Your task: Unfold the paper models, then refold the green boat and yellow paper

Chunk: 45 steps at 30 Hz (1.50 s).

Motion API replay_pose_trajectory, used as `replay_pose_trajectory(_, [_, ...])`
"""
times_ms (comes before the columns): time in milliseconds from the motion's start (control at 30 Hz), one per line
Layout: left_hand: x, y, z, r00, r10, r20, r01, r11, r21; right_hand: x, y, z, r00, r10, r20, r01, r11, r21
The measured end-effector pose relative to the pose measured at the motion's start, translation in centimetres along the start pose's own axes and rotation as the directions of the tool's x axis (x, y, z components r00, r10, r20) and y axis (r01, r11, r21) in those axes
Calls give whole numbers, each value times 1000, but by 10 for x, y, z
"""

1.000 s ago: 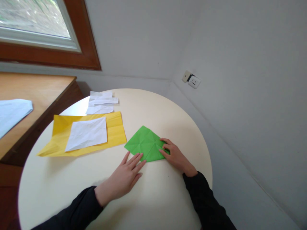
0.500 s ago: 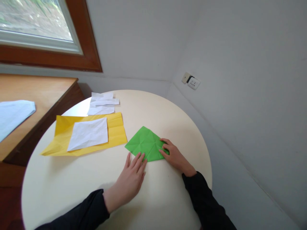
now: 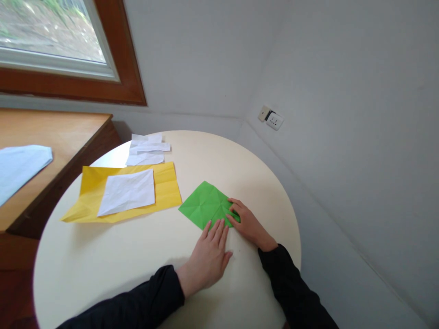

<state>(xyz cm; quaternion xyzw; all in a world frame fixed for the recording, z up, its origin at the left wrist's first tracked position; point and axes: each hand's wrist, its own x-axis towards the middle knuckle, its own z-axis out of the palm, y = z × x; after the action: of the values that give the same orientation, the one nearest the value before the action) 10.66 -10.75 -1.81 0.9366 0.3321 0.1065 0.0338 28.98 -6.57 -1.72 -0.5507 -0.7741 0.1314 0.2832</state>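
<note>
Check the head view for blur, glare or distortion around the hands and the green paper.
Head view: soft, even daylight; folded green paper square, left hand and right hand sharp, faint shadows; window top left blurred; round cream table rim bowed by the lens.

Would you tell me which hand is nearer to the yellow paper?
Left. The left hand lies flat at the green paper's near edge, closer to the yellow paper. The right hand presses the green paper's far-right corner, farther away.
</note>
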Motion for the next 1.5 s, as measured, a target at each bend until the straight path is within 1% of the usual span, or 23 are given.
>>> replay_pose_trajectory(167, [-1, -2, -1, 1000, 1, 1, -1, 1000, -11, -10, 5, 4, 996, -33, -86, 22, 991, -133])
replay_pose_trajectory(233, [-1, -2, 1, 1000, -2, -8, 2, 1000, -10, -16, 8, 4, 994, -24, -108, 3, 982, -187])
replay_pose_trajectory(333, [-2, -2, 3, 1000, -11, -18, 11, 1000, -11, -27, 15, 5, 986, 16, -163, -57, 967, -248])
replay_pose_trajectory(400, [-2, -2, 4, 1000, -11, -21, 11, 1000, -11, -33, 19, 4, 974, 45, -221, -109, 953, -283])
replay_pose_trajectory(500, [-3, -3, 4, 1000, 1, -29, -1, 1000, -13, -41, 20, 2, 942, 65, -330, -179, 927, -328])
replay_pose_trajectory(567, [-3, -4, 4, 999, 4, -37, -5, 1000, -19, -45, 15, -2, 920, 44, -389, -189, 920, -344])
replay_pose_trajectory(600, [-3, -4, 4, 999, 3, -42, -4, 1000, -24, -47, 11, -4, 915, 19, -403, -171, 922, -347])
replay_pose_trajectory(667, [-3, -5, 4, 999, 2, -54, -4, 999, -39, -50, 1, -7, 926, -54, -374, -86, 934, -346])
replay_pose_trajectory(733, [-4, -5, 4, 997, 2, -71, -6, 998, -58, -52, -7, -8, 954, -110, -278, 15, 946, -323])
replay_pose_trajectory(800, [-4, -5, 4, 996, 0, -90, -6, 997, -75, -53, -12, -6, 981, -116, -155, 70, 960, -271])
replay_pose_trajectory(867, [-3, -6, 3, 994, -21, -106, 12, 996, -87, -52, -12, -3, 993, -80, -81, 61, 974, -218])
replay_pose_trajectory(967, [-1, -10, 3, 991, -68, -114, 56, 993, -100, -51, -10, 0, 996, -29, -82, 12, 980, -199])
replay_pose_trajectory(1133, [4, -23, 3, 981, -118, -156, 100, 988, -117, -50, -13, -2, 992, -26, -122, -5, 968, -249])
replay_pose_trajectory(1267, [5, -28, 3, 978, -117, -174, 96, 987, -127, -48, -18, -5, 991, -76, -111, 39, 952, -303])
replay_pose_trajectory(1400, [7, -30, 2, 973, -122, -196, 93, 985, -148, -43, -17, -7, 987, -135, -88, 96, 931, -353])
replay_pose_trajectory(1500, [8, -34, 4, 967, -124, -221, 91, 984, -154, -38, -19, -10, 984, -173, -51, 140, 912, -385])
